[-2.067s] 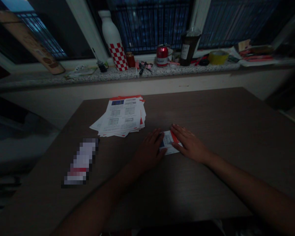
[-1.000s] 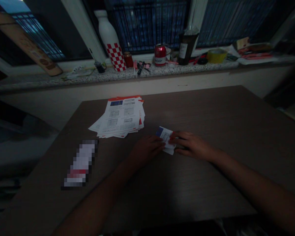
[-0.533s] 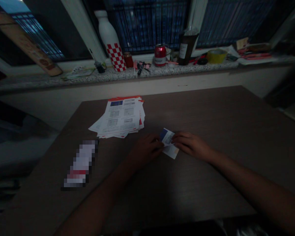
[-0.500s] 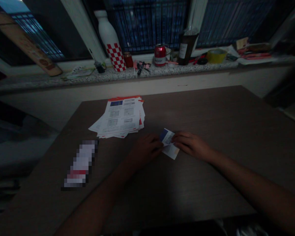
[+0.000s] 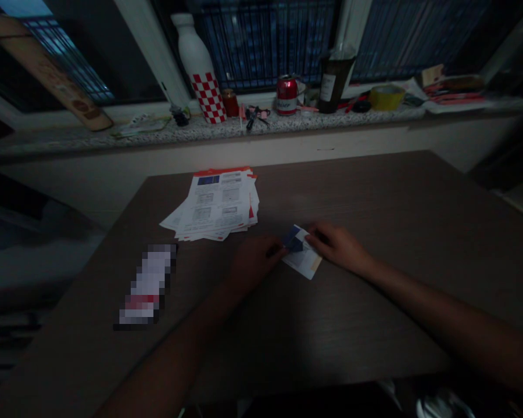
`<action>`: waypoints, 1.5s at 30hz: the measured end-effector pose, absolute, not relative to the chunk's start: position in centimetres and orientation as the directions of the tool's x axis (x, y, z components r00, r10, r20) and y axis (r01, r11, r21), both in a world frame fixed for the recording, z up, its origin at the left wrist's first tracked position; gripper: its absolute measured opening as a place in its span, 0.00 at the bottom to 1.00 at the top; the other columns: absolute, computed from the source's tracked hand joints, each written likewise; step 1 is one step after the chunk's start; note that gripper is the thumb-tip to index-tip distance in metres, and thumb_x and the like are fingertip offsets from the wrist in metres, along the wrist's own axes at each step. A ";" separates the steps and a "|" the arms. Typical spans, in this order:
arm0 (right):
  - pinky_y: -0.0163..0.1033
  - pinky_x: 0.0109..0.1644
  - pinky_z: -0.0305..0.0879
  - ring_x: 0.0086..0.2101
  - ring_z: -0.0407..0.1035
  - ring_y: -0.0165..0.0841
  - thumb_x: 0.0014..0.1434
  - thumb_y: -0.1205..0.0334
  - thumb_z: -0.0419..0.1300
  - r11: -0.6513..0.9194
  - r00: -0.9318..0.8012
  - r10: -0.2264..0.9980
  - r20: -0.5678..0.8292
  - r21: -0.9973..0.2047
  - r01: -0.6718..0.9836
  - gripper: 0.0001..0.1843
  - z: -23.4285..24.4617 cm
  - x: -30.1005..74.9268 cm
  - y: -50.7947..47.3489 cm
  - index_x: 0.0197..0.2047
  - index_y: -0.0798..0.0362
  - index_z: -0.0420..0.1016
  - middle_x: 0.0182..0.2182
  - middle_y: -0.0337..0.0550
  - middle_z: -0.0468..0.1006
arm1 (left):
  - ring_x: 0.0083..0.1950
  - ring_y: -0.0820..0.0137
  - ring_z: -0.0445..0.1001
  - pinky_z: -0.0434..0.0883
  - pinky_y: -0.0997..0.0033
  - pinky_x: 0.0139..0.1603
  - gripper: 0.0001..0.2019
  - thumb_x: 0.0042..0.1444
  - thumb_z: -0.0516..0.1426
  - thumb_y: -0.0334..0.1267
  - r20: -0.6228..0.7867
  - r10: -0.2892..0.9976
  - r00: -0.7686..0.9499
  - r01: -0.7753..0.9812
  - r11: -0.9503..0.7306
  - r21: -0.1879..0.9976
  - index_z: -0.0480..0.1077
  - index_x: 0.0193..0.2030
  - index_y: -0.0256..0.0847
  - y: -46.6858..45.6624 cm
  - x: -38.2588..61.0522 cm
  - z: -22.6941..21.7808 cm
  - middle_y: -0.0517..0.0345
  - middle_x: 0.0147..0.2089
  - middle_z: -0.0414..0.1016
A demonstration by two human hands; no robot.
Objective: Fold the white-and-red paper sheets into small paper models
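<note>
A small folded sheet of paper (image 5: pixel 304 262), white with a dark blue printed patch, lies on the brown table (image 5: pixel 375 191) between my hands. My left hand (image 5: pixel 257 258) pinches its left edge between thumb and fingers. On the other side, my right hand (image 5: pixel 337 244) has its fingers closed at the paper's right edge. The paper's outer edges are partly hidden under my fingertips. Farther back and to the left is a loose stack of printed sheets (image 5: pixel 218 206) with orange edges.
A pixelated phone-like object (image 5: pixel 148 284) lies at the table's left. On the windowsill (image 5: pixel 157 138) behind stand a white bottle with red checks (image 5: pixel 203 69), a red can (image 5: pixel 286 96), a dark cup (image 5: pixel 331 84) and a yellow tape roll (image 5: pixel 387 97).
The fold of the small paper has shifted, and more of its lower white part shows. My right hand has moved slightly up and its fingers are more bent. The view has shifted a little.
</note>
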State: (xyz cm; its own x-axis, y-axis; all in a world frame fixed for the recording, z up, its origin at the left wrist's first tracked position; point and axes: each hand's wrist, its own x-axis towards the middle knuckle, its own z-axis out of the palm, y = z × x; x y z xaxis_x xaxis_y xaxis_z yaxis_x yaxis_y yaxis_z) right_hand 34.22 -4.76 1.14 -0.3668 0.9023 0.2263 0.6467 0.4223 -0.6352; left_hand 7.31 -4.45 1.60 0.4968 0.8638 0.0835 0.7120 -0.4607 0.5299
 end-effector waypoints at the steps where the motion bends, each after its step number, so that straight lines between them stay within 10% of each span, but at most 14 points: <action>1: 0.41 0.36 0.66 0.32 0.74 0.37 0.75 0.49 0.55 0.413 -0.361 0.907 0.219 -0.633 0.655 0.15 1.2 34.2 -4.5 0.43 0.49 0.76 0.34 0.43 0.81 | 0.42 0.63 0.80 0.72 0.63 0.44 0.10 0.70 0.61 0.49 0.075 0.874 0.479 0.716 -0.439 0.542 0.79 0.45 0.47 -4.4 7.4 1.6 0.58 0.43 0.83; 15: 0.40 0.35 0.61 0.32 0.73 0.37 0.72 0.53 0.60 0.421 -0.369 0.907 0.203 -0.482 0.768 0.12 0.9 33.0 -1.4 0.39 0.49 0.75 0.34 0.43 0.80 | 0.42 0.64 0.78 0.73 0.64 0.42 0.11 0.69 0.63 0.49 0.094 0.940 0.329 0.753 -0.321 0.574 0.80 0.45 0.44 -4.5 8.4 1.1 0.55 0.47 0.78; 27: 0.55 0.57 0.71 0.52 0.73 0.49 0.74 0.54 0.58 0.580 -0.485 0.812 0.325 -0.357 0.732 0.18 -1.0 33.4 -0.7 0.61 0.47 0.80 0.50 0.54 0.77 | 0.42 0.64 0.77 0.73 0.64 0.42 0.11 0.68 0.64 0.48 0.107 0.942 0.320 0.754 -0.321 0.573 0.79 0.44 0.43 -4.3 8.7 0.7 0.56 0.46 0.76; 39: 0.51 0.56 0.67 0.50 0.72 0.46 0.69 0.60 0.61 0.552 -0.452 0.834 0.316 -0.497 0.670 0.07 -1.0 33.9 -1.1 0.49 0.51 0.73 0.46 0.51 0.78 | 0.45 0.64 0.77 0.73 0.64 0.44 0.09 0.69 0.63 0.46 0.126 0.919 0.373 0.731 -0.375 0.570 0.78 0.46 0.43 -4.5 8.4 0.6 0.56 0.48 0.76; 45: 0.43 0.43 0.69 0.37 0.74 0.38 0.66 0.57 0.63 0.368 -0.342 0.918 0.203 -0.758 0.538 0.07 -0.3 34.4 -2.3 0.46 0.49 0.73 0.38 0.44 0.80 | 0.49 0.60 0.76 0.73 0.60 0.50 0.08 0.70 0.61 0.44 0.191 0.894 0.405 0.697 -0.438 0.569 0.79 0.48 0.44 -4.6 8.3 0.4 0.54 0.48 0.76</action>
